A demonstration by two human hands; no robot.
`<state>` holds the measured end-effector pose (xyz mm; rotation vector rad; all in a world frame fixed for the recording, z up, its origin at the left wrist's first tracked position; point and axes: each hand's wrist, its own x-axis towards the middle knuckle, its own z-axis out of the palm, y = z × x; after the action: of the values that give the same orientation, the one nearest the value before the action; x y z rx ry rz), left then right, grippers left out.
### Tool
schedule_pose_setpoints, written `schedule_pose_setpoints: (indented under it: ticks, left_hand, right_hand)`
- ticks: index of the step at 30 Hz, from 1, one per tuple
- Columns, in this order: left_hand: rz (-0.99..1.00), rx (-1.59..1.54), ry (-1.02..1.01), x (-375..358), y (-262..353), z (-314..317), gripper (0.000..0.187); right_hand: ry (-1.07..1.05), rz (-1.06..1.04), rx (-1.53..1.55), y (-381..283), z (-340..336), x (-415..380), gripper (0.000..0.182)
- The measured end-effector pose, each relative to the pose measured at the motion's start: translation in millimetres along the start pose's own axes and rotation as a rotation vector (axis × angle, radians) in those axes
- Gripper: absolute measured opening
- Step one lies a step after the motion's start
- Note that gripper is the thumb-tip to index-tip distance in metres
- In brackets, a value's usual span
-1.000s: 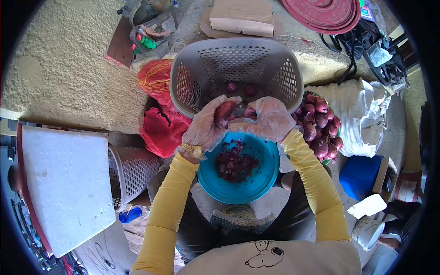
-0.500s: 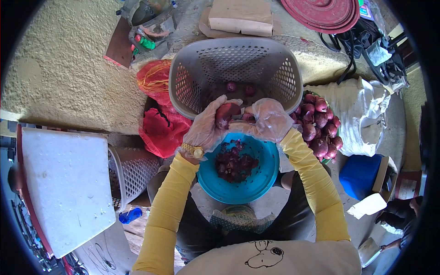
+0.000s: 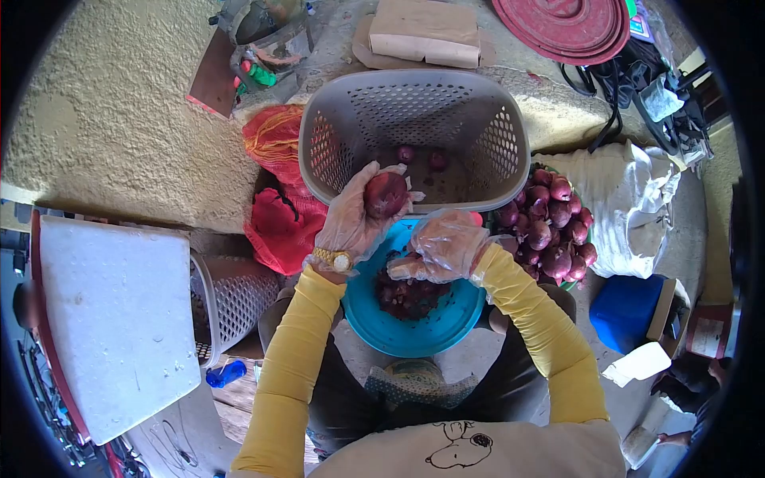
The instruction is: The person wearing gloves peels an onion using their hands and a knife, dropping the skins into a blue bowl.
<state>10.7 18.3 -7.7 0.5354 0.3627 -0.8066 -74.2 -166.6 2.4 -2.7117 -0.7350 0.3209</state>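
A red onion [image 3: 385,195] rests in my left hand [image 3: 355,213], gloved in clear plastic, at the front rim of the grey perforated basket [image 3: 416,209]. Over the blue basin [image 3: 413,341] is my right hand [image 3: 441,245], also in a clear glove, its fingers curled and pointing left; what they hold, if anything, is too small to name. Dark onion skins [image 3: 410,299] lie in the basin below it. Two onions [image 3: 437,161] sit on the basket's floor. Several more onions [image 3: 556,211] are heaped right of the basket.
Red mesh sacks [image 3: 279,215] lie left of the basket, a white sack [image 3: 629,207] right. A white box lid [image 3: 115,319] and another basket [image 3: 239,303] stand at the left. A blue container [image 3: 627,311] is at the right, near another person's hand [image 3: 676,438].
My right hand has moved down and left, away from the onion and over the basin. My left hand has turned, showing more of the onion. The view has shifted slightly.
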Motion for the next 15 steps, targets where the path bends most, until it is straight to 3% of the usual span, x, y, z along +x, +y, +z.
schedule_pose_setpoints:
  ticks: [8,10,15]
  left_hand:
    - [0.023,0.103,-0.029,-9.8,-2.6,7.4,0.042]
    - [0.05,0.172,-0.072,-11.8,-2.3,5.9,0.042]
    - [0.102,0.226,-0.065,-4.3,-8.1,-1.5,0.038]
  right_hand:
    - [0.051,-0.054,0.005,4.8,-29.3,-1.1,0.072]
    - [0.098,0.033,0.218,9.7,-39.6,-1.8,0.074]
    - [0.226,0.158,0.227,22.4,-36.1,-4.7,0.079]
